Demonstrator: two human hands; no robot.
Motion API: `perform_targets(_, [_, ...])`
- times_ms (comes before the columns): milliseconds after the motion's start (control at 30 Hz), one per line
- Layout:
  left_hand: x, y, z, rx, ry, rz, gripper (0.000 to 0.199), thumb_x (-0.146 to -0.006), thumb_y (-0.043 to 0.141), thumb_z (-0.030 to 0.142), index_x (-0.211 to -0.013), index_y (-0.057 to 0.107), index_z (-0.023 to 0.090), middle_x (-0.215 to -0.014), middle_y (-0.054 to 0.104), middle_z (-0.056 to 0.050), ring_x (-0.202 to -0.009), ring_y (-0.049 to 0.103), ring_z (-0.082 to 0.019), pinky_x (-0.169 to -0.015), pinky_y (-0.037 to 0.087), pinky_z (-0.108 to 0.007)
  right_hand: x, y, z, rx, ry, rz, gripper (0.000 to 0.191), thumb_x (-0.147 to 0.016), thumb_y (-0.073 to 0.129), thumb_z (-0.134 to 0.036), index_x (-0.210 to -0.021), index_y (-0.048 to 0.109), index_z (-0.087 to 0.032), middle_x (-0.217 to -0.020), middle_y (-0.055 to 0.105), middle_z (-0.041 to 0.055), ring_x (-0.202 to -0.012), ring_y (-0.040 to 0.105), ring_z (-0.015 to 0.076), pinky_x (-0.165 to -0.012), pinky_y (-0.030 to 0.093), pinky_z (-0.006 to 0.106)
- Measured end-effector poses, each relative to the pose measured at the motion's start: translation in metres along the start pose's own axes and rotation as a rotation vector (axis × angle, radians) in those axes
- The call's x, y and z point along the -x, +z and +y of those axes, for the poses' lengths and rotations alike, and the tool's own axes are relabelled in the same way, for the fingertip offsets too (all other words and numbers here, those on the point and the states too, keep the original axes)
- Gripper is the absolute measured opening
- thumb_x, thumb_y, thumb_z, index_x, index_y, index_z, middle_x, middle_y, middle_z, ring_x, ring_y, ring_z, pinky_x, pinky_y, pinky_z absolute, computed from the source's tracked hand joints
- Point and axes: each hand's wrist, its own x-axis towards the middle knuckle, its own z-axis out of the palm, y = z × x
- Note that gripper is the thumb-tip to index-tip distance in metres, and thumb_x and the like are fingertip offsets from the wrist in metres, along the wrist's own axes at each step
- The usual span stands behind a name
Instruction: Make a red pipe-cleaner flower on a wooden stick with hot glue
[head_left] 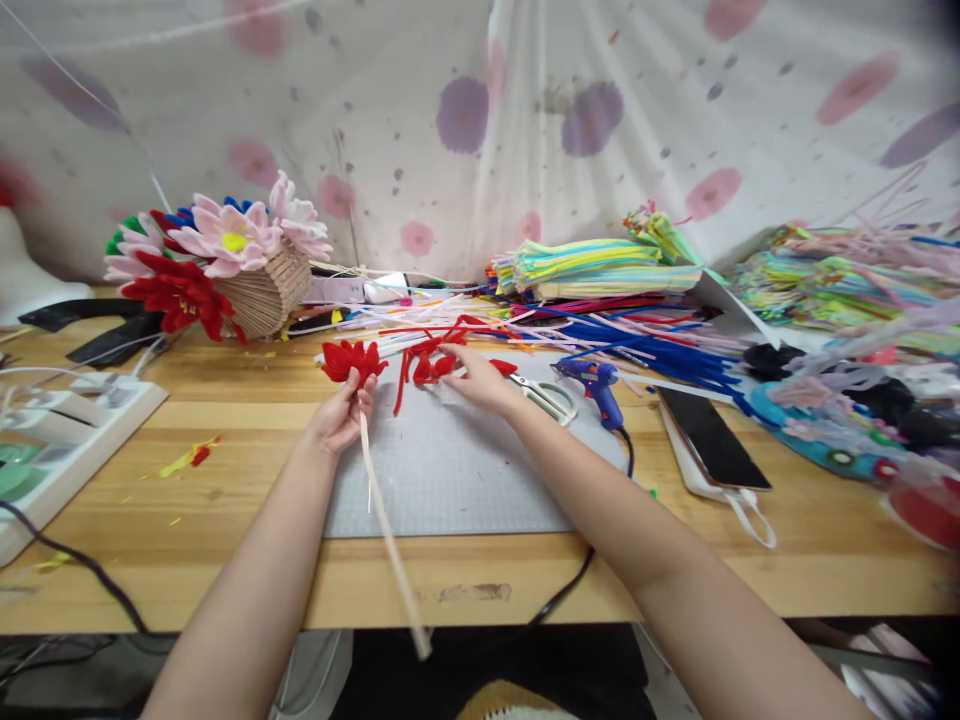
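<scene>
- left hand (343, 410) is gripping a red fuzzy flower (349, 358) right at its base, fingers closed around the spot where the bloom is meeting its long pale stem (386, 520)
- that flower is sitting above the far left corner of the gray mat (450, 480), petals pointing up and outward, while the stem is slanting down across the mat and sticking out past the front edge of the tabletop (247, 400)
- right hand (480, 380) is reaching in from the other side, fingers partly spread, tips hovering at or touching some loose red fuzzy pieces (426, 368) near the mat's far edge. can't really tell if it's pinching one
- scissors (544, 397) are lying just beside the right hand, and a blue glue gun (592, 375) is resting next to them, with its dark cord trailing toward the front
- farther right, a dark phone (712, 440) is lying on top of something white with a cable coming off it
- behind the mat, loose blue fuzzy stems (667, 350) are spreading out in a messy pile, and a pastel bundle (600, 265) is lying behind those
- back left, a ribbed tan holder (270, 295) is lying tipped over with pink, red and blue flowers crowding its mouth
- a white power strip (56, 470) is sitting at the left edge
</scene>
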Motion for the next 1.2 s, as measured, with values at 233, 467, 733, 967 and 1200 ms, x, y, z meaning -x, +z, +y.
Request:
perform_targets(233, [-0.003, -0.005, 0.001, 0.048, 0.028, -0.001, 0.023, -0.09, 0.042, 0.031, -0.09, 0.053, 0.011, -0.055, 0.06, 0.002, -0.038, 0.052, -0.002, -0.036, 0.042, -0.008, 0.01, 0.024, -0.007, 0.099, -0.204, -0.186, 0.023, -0.077, 0.054, -0.012, -0.091, 0.069, -0.021, -0.091, 0.068, 0.006, -0.09, 0.057, 0.0179, -0.086, 0.039, 0.034])
perform_targets(467, [-0.011, -0.006, 0.003, 0.062, 0.055, -0.016, 0.025, -0.091, 0.038, 0.03, -0.086, 0.052, 0.01, -0.058, 0.061, 0.001, -0.039, 0.053, -0.002, -0.037, 0.042, -0.009, 0.003, -0.02, -0.017, -0.194, -0.073, -0.183, 0.033, -0.071, 0.063, -0.039, -0.1, 0.065, -0.022, -0.096, 0.066, 0.0035, -0.081, 0.059, 0.0141, -0.068, 0.044, 0.025])
perform_targets(733, [-0.007, 0.001, 0.001, 0.022, 0.055, 0.028, 0.025, -0.092, 0.038, 0.03, -0.086, 0.053, 0.011, -0.056, 0.059, 0.002, -0.037, 0.051, -0.002, -0.036, 0.041, -0.01, -0.046, -0.021, 0.021, 0.474, 0.301, 0.075, 0.021, -0.069, 0.064, -0.033, -0.083, 0.065, -0.018, -0.089, 0.067, 0.0086, -0.088, 0.057, 0.0228, -0.076, 0.042, 0.034])
perform_targets(967, [-0.004, -0.011, 0.001, 0.024, -0.069, -0.038, 0.032, -0.09, 0.039, 0.036, -0.085, 0.055, 0.01, -0.056, 0.06, -0.001, -0.038, 0.054, -0.005, -0.029, 0.038, -0.01, -0.042, -0.001, 0.016, 0.503, 0.284, 0.132, 0.011, -0.076, 0.052, -0.022, -0.08, 0.062, -0.018, -0.089, 0.066, 0.0091, -0.085, 0.057, 0.0209, -0.075, 0.04, 0.033])
perform_targets(1200, [-0.007, -0.009, -0.005, -0.012, -0.067, -0.037, 0.03, -0.09, 0.04, 0.034, -0.091, 0.056, 0.009, -0.06, 0.061, -0.003, -0.038, 0.054, -0.005, -0.027, 0.035, -0.009, -0.041, -0.055, 0.0, -0.646, 0.657, -0.042, 0.009, -0.066, 0.055, -0.016, -0.059, 0.049, -0.016, -0.052, 0.052, -0.0002, -0.047, 0.039, 0.0065, -0.045, 0.03, 0.02])
